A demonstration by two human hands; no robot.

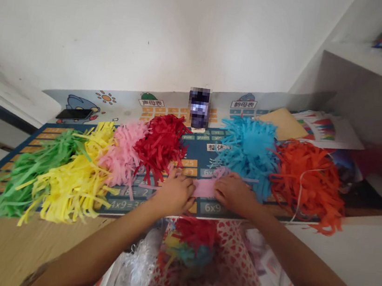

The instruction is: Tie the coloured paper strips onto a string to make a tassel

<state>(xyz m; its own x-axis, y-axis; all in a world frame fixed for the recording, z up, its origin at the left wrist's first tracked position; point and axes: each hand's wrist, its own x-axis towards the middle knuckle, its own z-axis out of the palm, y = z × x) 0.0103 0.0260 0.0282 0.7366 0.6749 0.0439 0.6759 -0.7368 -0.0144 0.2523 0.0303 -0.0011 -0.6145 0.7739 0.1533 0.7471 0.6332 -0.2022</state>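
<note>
A light purple paper strip lies on the desk mat between my two hands, with fringed ends showing beyond the fingers. My left hand is closed on its left part, fingers curled. On its right part my right hand is closed too. Just beyond my left hand sits a dark red fringed paper bundle. A blue fringed bundle lies behind my right hand, and an orange one is further right. Pink, yellow and green bundles spread to the left.
A phone stands upright against the wall at the back centre. Another dark phone lies back left. A tan envelope and printed sheets are at the back right. Red, yellow and blue fringed paper rests on my lap.
</note>
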